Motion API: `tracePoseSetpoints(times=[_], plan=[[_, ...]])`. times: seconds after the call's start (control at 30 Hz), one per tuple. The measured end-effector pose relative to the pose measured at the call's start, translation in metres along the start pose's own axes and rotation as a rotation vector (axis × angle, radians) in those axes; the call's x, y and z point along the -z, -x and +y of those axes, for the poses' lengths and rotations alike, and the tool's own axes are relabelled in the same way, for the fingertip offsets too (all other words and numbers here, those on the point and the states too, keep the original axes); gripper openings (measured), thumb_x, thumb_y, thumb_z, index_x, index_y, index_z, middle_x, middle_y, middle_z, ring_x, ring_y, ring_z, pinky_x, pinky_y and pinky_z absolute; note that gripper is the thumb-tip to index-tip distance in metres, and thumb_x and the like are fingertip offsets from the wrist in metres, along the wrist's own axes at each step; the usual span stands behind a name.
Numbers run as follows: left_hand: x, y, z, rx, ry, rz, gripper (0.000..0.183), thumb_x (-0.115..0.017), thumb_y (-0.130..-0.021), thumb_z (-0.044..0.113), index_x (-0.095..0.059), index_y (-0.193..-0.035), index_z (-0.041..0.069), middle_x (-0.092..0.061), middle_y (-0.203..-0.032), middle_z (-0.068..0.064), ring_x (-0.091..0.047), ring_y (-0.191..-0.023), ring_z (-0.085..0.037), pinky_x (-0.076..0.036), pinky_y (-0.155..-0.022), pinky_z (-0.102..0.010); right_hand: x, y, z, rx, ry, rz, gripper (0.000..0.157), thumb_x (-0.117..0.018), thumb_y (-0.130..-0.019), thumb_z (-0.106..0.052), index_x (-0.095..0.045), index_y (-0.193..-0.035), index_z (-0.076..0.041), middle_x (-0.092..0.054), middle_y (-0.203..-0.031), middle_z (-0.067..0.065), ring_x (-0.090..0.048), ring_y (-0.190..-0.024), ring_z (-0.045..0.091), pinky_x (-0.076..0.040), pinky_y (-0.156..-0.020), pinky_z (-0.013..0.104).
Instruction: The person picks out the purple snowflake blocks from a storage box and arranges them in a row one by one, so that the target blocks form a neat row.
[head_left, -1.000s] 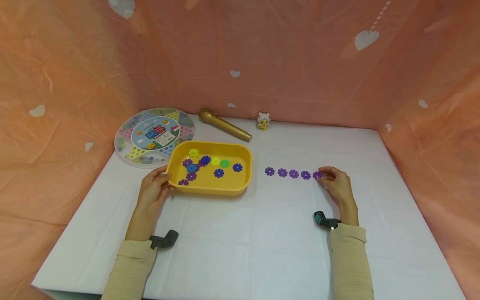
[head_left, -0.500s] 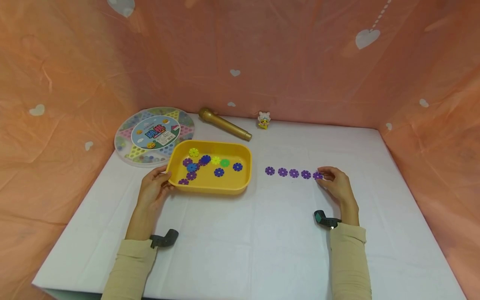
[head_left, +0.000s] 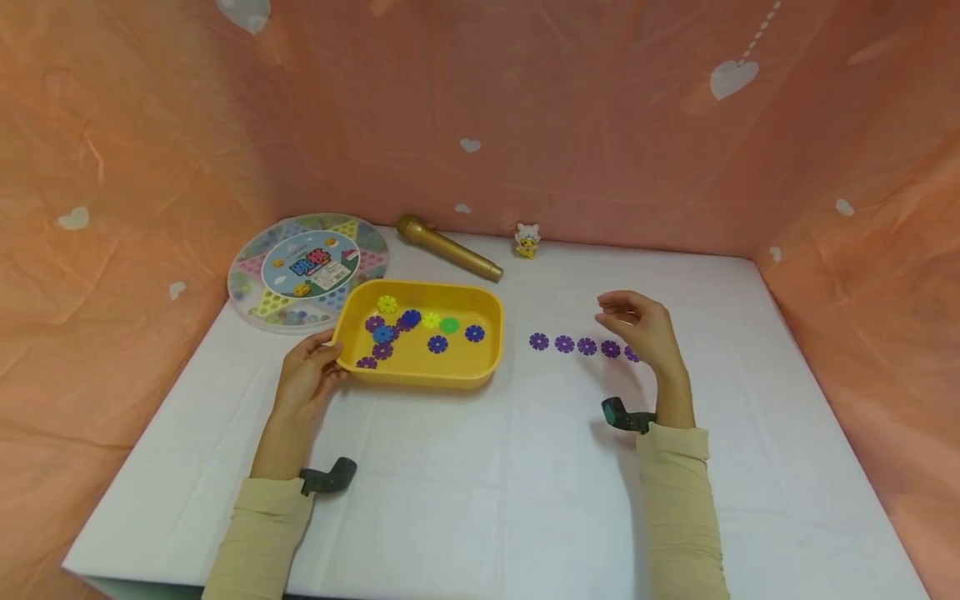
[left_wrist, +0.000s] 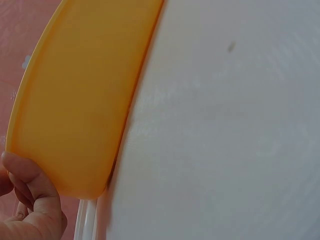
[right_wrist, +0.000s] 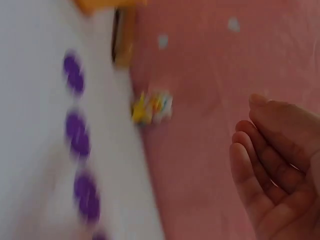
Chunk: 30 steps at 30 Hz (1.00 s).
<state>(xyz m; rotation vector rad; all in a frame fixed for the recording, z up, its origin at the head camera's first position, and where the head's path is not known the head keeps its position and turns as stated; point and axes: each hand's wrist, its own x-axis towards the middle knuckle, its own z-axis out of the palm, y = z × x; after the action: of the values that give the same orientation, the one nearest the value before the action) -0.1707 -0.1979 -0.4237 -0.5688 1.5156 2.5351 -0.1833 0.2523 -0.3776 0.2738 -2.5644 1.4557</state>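
Observation:
My left hand (head_left: 303,377) grips the near left corner of a yellow plastic tray (head_left: 420,381), with the thumb over its rim. In the left wrist view, the fingers hold that same corner of the tray (left_wrist: 85,100). Purple, blue, yellow and green notched snowflake discs (head_left: 437,343) lie scattered inside it. To the tray's right, several purple snowflake discs (head_left: 587,347) form a row on the white cloth. Above the row's right end hangs my right hand (head_left: 647,332), partly covering the last disc. The right wrist view shows its loosely bent fingers (right_wrist: 242,160) holding nothing.
A round Chinese checkers set (head_left: 309,265) lies behind the tray at the left. A gold toy microphone (head_left: 450,250) rests at the back, with a small white-and-yellow figurine (head_left: 527,242) to its right. Pink-orange cloth (head_left: 600,125) walls in the table's back and sides.
My right hand has let go of the last purple disc in the row, then risen and shifted left. The left hand and the tray have stayed put.

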Motion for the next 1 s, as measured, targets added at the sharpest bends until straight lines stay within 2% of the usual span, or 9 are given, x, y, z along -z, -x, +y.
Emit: tracePoseSetpoints(times=[0.13, 0.3, 0.5, 0.63, 0.8, 1.0], plan=[[0.000, 0.000, 0.001, 0.000, 0.012, -0.011, 0.022, -0.056, -0.091, 0.000, -0.050, -0.111, 0.006, -0.058, -0.079, -0.005, -0.051, -0.058, -0.015, -0.049, -0.053, -0.022, -0.030, -0.016, -0.044, 0.064, -0.054, -0.092, 0.029, -0.066, -0.085, -0.001, -0.060, -0.111, 0.009, -0.062, -0.107, 0.025, -0.060, -0.095, 0.032, -0.050, -0.083, 0.021], [0.001, -0.001, 0.001, -0.001, 0.011, -0.015, 0.024, -0.055, -0.091, -0.001, -0.049, -0.113, 0.005, -0.058, -0.078, -0.004, -0.051, -0.058, -0.015, -0.049, -0.053, -0.022, -0.082, -0.043, -0.057, 0.148, -0.111, -0.209, 0.025, -0.067, -0.085, -0.007, -0.063, -0.109, 0.003, -0.064, -0.107, 0.017, -0.061, -0.095, 0.025, -0.050, -0.088, 0.032], [0.002, -0.001, 0.001, 0.007, 0.002, -0.017, 0.028, -0.053, -0.092, 0.000, -0.047, -0.119, 0.004, -0.057, -0.079, -0.005, -0.051, -0.058, -0.015, -0.050, -0.054, -0.022, -0.139, -0.063, -0.072, 0.212, -0.150, -0.340, 0.024, -0.067, -0.085, -0.009, -0.065, -0.106, 0.002, -0.065, -0.105, 0.017, -0.062, -0.092, 0.021, -0.051, -0.085, 0.030], [0.002, 0.000, 0.001, 0.005, -0.006, -0.018, 0.029, -0.053, -0.092, 0.001, -0.046, -0.120, 0.004, -0.056, -0.080, -0.005, -0.051, -0.059, -0.014, -0.049, -0.055, -0.022, -0.167, -0.071, -0.079, 0.214, -0.135, -0.404, 0.023, -0.066, -0.086, -0.009, -0.065, -0.106, 0.002, -0.066, -0.104, 0.014, -0.062, -0.090, 0.018, -0.050, -0.083, 0.024], [0.002, -0.001, 0.002, -0.002, -0.010, -0.014, 0.023, -0.054, -0.092, 0.001, -0.050, -0.114, 0.007, -0.058, -0.080, -0.004, -0.051, -0.059, -0.014, -0.049, -0.054, -0.021, -0.194, -0.079, -0.082, 0.166, -0.091, -0.479, 0.025, -0.064, -0.088, -0.009, -0.063, -0.109, 0.003, -0.065, -0.105, 0.014, -0.060, -0.091, 0.017, -0.049, -0.084, 0.022], [0.003, -0.001, 0.002, 0.007, 0.008, -0.003, 0.020, -0.054, -0.092, 0.000, -0.053, -0.110, 0.008, -0.059, -0.079, -0.004, -0.051, -0.058, -0.015, -0.049, -0.053, -0.022, -0.220, -0.082, -0.074, 0.118, 0.040, -0.570, 0.022, -0.063, -0.088, -0.007, -0.064, -0.108, 0.001, -0.066, -0.103, 0.011, -0.059, -0.091, 0.017, -0.048, -0.083, 0.019]])
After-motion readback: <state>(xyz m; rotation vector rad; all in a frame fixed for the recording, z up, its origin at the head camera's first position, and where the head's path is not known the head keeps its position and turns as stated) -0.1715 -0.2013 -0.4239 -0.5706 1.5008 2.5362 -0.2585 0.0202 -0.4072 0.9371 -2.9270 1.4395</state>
